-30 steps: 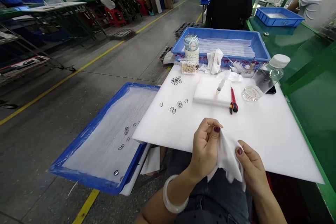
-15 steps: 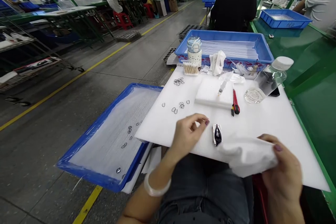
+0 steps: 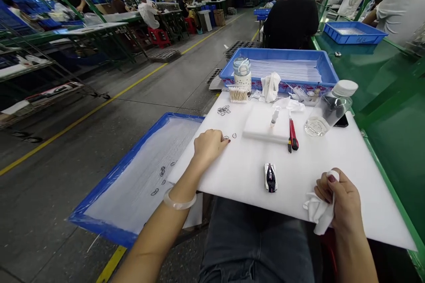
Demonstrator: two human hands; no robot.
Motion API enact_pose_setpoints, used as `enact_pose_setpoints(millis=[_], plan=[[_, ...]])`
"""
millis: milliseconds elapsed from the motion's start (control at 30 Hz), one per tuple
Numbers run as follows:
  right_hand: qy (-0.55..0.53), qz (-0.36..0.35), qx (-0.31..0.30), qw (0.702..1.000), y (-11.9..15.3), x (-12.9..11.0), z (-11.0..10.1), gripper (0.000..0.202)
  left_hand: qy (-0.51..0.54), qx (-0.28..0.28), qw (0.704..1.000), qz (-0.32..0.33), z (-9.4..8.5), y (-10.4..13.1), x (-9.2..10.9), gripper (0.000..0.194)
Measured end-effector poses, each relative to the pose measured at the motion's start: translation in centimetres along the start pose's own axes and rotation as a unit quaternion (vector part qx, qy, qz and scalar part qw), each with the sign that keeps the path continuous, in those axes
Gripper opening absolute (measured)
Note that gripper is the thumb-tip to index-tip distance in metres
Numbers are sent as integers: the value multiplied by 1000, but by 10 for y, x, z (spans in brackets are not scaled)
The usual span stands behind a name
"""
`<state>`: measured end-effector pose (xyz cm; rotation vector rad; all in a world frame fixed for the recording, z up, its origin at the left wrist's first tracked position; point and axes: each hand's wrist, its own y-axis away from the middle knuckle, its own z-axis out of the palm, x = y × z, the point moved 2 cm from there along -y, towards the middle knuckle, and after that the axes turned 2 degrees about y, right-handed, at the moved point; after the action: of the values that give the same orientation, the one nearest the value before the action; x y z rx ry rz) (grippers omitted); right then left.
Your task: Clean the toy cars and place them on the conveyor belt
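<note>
Left hand [image 3: 207,146]: no longer on the white cloth [image 3: 322,212], which both hands grip a second earlier; it now reaches across the white sheet [image 3: 239,163] to the thin dark rings [image 3: 234,135].
Left fingers: curled inward, back of the hand to the camera, the tip of one digit down beside a ring; whether they have hold of anything, one cannot tell.
Right hand [image 3: 345,196]: drawn back near the sheet's front edge, thumb pressed against folded fingers, the cloth bunched tight in its grasp.
Toy car [image 3: 271,177]: a white-and-dark model, hidden a second ago, sits alone on the sheet between the two hands, touched by neither.
Meaning: the cloth's turn at the car seems over or paused, with attention apparently shifting to the rings.
Cars: one on the sheet; one small car-like object [image 3: 338,54] on the green bench at upper right.
Rings: two show beside the left hand, one partly covered; the overlapping cluster [image 3: 223,110] farther back defies an exact count.
Blue trays: three, one low at left [image 3: 102,230], one behind the sheet [image 3: 328,68], one on the green bench [image 3: 372,39].
Tools: one red knife [image 3: 292,135], one syringe [image 3: 274,116], one foam block [image 3: 259,128].
Containers: one clear bottle [image 3: 332,106], one lidded cup [image 3: 242,75], one box of swabs [image 3: 238,94].
</note>
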<state>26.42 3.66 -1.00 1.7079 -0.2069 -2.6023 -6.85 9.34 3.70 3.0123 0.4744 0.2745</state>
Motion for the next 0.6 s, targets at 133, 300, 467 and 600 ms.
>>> enact_pose_setpoints(millis=[133, 300, 467, 600], plan=[[-8, 6, -4, 1000, 2, -2, -4, 40, 18, 9, 1000, 1, 0, 0, -3, 18], [-12, 8, -1, 1000, 4, -3, -3, 41, 58, 34, 997, 28, 0, -2, -4, 15], [24, 16, -4, 1000, 4, -3, -5, 37, 123, 26, 990, 64, -6, 10, -10, 13], [46, 19, -23, 998, 4, -2, -8, 36, 250, -105, 949, 161, -4, 32, -4, 7]])
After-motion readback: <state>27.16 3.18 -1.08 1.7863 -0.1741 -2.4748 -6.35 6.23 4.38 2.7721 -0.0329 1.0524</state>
